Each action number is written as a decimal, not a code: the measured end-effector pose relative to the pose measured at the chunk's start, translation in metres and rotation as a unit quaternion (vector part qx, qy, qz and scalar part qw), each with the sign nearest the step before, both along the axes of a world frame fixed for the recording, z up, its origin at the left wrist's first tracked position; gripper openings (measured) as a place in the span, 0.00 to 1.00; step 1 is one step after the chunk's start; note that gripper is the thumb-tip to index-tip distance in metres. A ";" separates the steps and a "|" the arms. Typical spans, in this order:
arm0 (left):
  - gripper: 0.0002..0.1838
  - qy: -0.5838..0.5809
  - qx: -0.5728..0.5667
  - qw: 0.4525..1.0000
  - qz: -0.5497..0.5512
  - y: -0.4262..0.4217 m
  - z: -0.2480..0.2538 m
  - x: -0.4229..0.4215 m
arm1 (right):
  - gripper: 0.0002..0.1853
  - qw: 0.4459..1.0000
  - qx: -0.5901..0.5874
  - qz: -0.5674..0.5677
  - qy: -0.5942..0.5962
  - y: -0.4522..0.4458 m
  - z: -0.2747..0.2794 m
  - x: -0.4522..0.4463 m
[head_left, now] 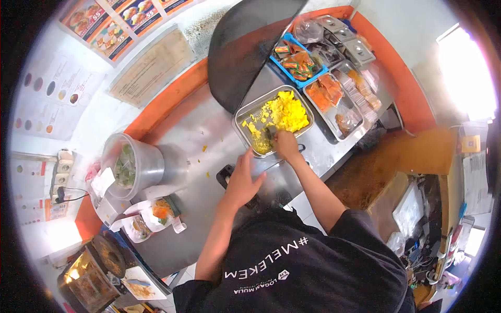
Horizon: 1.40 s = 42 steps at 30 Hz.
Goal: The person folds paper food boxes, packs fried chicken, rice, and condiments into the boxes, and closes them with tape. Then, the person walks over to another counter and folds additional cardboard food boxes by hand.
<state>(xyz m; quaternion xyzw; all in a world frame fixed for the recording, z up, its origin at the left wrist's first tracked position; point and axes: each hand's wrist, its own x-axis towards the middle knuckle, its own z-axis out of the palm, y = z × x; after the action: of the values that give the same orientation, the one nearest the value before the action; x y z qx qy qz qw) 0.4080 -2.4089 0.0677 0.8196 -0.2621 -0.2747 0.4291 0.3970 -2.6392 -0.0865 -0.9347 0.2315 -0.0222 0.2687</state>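
A metal tray (pixel 241 113) on the steel counter holds crumbled yellow food (pixel 289 112), heaped at its right side and thinner at its left. My right hand (pixel 286 145) is closed at the tray's near rim, around a dark utensil (pixel 271 131) that reaches into the yellow pieces. Its exact kind is hard to make out. My left hand (pixel 243 183) hovers by the tray's near left corner, fingers apart and slightly blurred, with nothing in it. Below the left hand lies a black object (pixel 224 175) on the counter.
A large clear tub (pixel 147 166) with green leaves stands at left, with plastic bags of food (pixel 151 216) nearby. To the right are a blue basket of packets (pixel 300 65) and a tray of orange packs (pixel 326 94). A black lid-like panel (pixel 240 47) rises behind.
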 end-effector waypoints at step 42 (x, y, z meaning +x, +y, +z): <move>0.61 0.285 -0.081 0.943 0.148 -0.058 -0.183 -0.025 | 0.11 0.987 0.028 0.158 0.022 0.035 -0.017 -0.021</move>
<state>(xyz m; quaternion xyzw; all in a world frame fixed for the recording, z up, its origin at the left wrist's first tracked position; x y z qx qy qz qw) 0.3827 -2.4668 -0.1152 0.6991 -0.0254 -0.4081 0.5865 0.3761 -2.6039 -0.1032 -0.9518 0.0876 0.0473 0.2902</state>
